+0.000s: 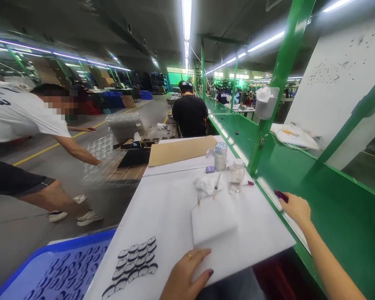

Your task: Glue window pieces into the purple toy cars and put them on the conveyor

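My left hand (187,273) lies at the near edge of the white tabletop (162,200), thumb and fingers apart, with nothing in it. It is just in front of a white foam block (212,223) that has thin sticks standing in its far edge. To its left, small black-edged curved pieces (134,260) lie in rows. Reaching out over the edge of the green conveyor (331,225), my right hand (296,208) pinches a small dark purple part (281,196). The exact kind of that part is too small to make out.
A clear bottle (236,177), a patterned drink bottle (220,156) and crumpled tissue (206,184) stand toward the back. A blue tray (28,277) of similar pieces is at left. A person in white (25,112) bends over clear trays; another person (190,110) sits ahead.
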`<state>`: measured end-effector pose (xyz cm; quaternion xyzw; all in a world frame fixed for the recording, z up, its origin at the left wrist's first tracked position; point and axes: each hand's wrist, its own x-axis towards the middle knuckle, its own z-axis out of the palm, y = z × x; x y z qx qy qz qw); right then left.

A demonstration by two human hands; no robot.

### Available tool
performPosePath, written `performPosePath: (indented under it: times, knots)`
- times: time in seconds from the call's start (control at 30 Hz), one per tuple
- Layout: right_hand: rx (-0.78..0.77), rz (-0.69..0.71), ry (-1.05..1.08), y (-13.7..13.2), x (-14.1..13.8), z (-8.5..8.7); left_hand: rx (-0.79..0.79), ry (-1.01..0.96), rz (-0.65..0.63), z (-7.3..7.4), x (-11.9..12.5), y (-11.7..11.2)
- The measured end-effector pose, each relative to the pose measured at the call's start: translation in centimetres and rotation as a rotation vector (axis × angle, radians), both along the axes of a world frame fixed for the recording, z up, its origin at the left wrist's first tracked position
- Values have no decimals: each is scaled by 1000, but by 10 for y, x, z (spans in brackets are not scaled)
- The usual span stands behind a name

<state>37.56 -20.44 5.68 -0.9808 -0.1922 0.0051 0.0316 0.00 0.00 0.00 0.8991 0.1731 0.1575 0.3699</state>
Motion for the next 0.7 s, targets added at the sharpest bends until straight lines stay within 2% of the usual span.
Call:
performPosePath:
  times: [0.07,0.1,0.17,0.2,0.27,0.3,0.37,0.47,0.53,0.6,0.7]
  knots:
    - [90,186,-42,2,-50,7,1,-5,8,-7,11,-9]
    - [142,360,-33,7,-78,6,10,-34,31,-11,15,-14]
    - [345,900,45,25,-133,-4,46,-130,83,-19,19,-22]
    - [380,1056,114,34,-156,-12,71,-179,105,-23,18,-27]
    - [442,1238,228,48,-188,-24,138,-261,139,-31,12,-34]
    - [469,1270,293,54,-195,-28,176,-293,147,-33,10,-38]
    - [599,1180,397,65,-191,-27,258,-345,148,-38,6,-44]
    - [863,759,375,96,-159,-12,363,-414,178,-43,9,-55]
    - [943,570,317,128,-136,-2,407,-396,234,-42,14,-62]
    - [924,538,359,161,-120,4,412,-297,227,-35,16,-63]
    - [838,563,472,193,-109,2,297,-82,26,-15,13,-50]
